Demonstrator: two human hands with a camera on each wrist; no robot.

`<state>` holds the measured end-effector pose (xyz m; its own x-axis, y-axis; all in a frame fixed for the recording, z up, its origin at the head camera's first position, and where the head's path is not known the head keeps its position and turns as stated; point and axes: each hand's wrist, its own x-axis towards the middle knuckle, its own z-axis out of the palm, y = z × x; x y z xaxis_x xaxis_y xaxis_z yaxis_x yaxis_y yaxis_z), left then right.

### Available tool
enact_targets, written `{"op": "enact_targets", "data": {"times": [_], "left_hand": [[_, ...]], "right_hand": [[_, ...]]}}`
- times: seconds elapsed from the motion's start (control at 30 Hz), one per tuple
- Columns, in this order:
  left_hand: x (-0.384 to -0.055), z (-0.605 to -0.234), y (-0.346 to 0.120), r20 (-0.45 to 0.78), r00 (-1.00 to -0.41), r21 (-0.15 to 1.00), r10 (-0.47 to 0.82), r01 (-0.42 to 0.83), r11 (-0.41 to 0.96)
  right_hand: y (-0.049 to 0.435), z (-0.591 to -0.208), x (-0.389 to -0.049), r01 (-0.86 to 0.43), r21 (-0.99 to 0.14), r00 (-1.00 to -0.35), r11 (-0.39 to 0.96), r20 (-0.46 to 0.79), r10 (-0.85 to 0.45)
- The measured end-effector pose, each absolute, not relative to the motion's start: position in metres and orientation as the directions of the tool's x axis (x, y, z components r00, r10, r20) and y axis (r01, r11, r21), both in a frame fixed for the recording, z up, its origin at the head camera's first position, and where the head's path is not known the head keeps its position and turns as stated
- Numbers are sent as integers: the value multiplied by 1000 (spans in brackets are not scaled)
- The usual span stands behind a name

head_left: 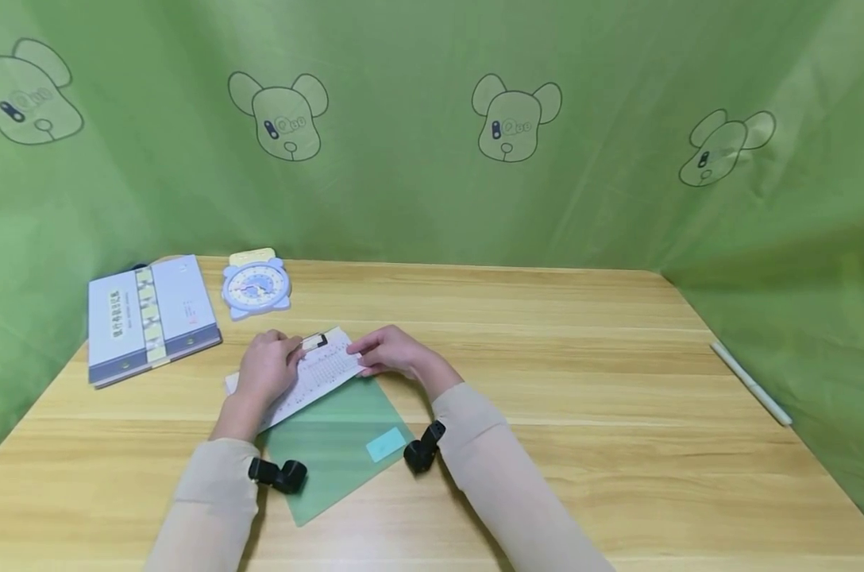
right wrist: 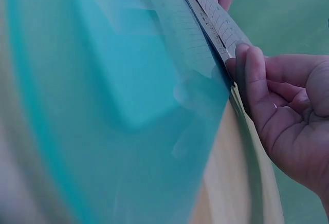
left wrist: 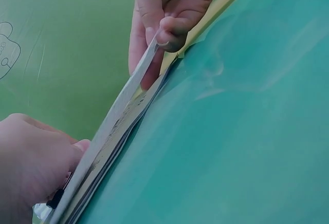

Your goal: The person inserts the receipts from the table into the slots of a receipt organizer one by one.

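Note:
A stack of printed sheets lies tilted over a translucent green folder. A small black binder clip sits near the sheets' upper edge. My left hand has its fingers curled at this clip; in the left wrist view the clip shows just under the fingers, partly hidden by paper. With my right hand I pinch the right end of the sheets between thumb and fingers. The right wrist view shows those fingers at the paper's edge, with the folder beside them.
A thick white-and-blue binder box lies at the left back, with a blue round clock-like item next to it. A white pen-like stick is along the table's right edge. Green curtain encloses the wooden table.

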<state>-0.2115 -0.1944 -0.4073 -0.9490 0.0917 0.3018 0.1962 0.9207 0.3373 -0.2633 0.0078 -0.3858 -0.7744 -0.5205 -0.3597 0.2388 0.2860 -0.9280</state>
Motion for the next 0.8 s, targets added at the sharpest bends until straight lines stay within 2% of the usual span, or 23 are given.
{"op": "enact_targets", "data": {"times": [0.8], "left_hand": [[-213, -408, -195, 285, -955, 348, 86, 186, 919]], "right_hand": [[-2, -392, -273, 251, -919, -799, 305, -374, -470]]}}
